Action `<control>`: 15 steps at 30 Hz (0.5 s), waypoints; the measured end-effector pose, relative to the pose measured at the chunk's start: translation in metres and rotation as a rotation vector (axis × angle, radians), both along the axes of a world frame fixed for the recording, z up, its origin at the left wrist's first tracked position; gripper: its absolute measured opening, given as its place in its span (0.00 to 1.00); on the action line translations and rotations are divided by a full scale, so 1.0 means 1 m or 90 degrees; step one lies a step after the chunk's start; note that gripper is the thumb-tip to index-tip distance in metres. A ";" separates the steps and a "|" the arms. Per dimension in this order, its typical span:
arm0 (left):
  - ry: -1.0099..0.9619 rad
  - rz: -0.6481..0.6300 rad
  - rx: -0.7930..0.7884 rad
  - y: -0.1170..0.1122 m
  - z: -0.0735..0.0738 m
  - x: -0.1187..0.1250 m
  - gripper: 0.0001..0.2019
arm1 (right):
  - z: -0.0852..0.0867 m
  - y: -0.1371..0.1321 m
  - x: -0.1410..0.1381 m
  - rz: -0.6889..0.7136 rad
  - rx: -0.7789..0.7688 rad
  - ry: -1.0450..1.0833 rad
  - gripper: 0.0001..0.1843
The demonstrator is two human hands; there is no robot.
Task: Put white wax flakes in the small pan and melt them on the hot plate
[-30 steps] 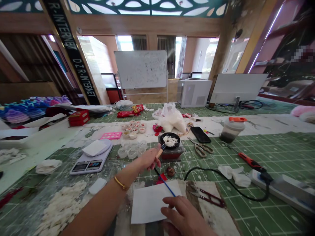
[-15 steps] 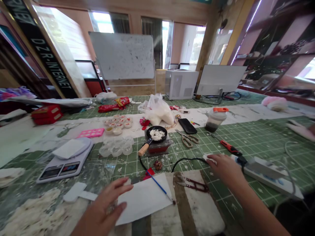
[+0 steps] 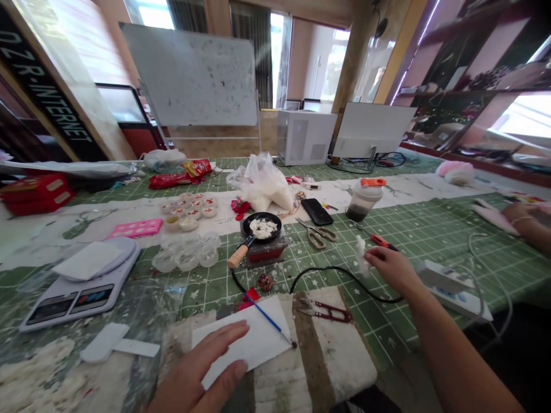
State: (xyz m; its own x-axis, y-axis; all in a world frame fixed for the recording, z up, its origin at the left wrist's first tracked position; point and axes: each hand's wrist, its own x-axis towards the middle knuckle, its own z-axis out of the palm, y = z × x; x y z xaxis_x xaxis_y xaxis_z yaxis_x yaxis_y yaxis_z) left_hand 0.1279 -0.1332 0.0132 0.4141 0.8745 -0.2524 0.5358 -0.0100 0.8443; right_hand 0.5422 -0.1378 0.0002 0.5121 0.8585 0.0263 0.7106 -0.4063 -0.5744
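Note:
My right hand (image 3: pixel 390 268) pinches a crumpled white piece that looks like tissue (image 3: pixel 363 258), held up above the green mat near the black cable (image 3: pixel 344 272). My left hand (image 3: pixel 210 361) is open, fingers apart, over a sheet of white paper (image 3: pixel 258 338). Across that paper lies a thin blue-handled paintbrush (image 3: pixel 269 316), its dark tip at the lower right. Beside it, thread snips (image 3: pixel 325 310) with dark red handles rest on a stained cloth pad (image 3: pixel 344 355). Beyond sits a small black pan (image 3: pixel 263 228) of white pieces on a little heater (image 3: pixel 267 252).
A kitchen scale (image 3: pixel 86 281) and clear plastic moulds (image 3: pixel 187 252) stand left. Scissors (image 3: pixel 317 234), a phone (image 3: pixel 317 211), a lidded cup (image 3: pixel 365 199) and a red-black tool (image 3: pixel 383 242) lie beyond my right hand. A power strip (image 3: pixel 456 292) and another person's hand (image 3: pixel 529 221) are at right.
My right hand has lifted the white piece off the mat. My left hand has moved further over the paper. The view has turned right, and another person's hand now shows at the right edge.

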 end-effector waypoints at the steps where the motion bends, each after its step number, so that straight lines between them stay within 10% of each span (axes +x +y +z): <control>1: -0.038 0.003 -0.039 0.000 0.004 0.009 0.21 | 0.006 -0.002 -0.008 0.007 0.062 0.142 0.17; 7: -0.397 0.038 -0.252 0.013 0.019 0.083 0.25 | 0.020 -0.006 -0.111 0.218 0.055 0.757 0.14; 15: -0.500 0.119 -0.259 0.028 0.001 0.087 0.11 | 0.021 0.007 -0.156 0.350 0.054 0.711 0.11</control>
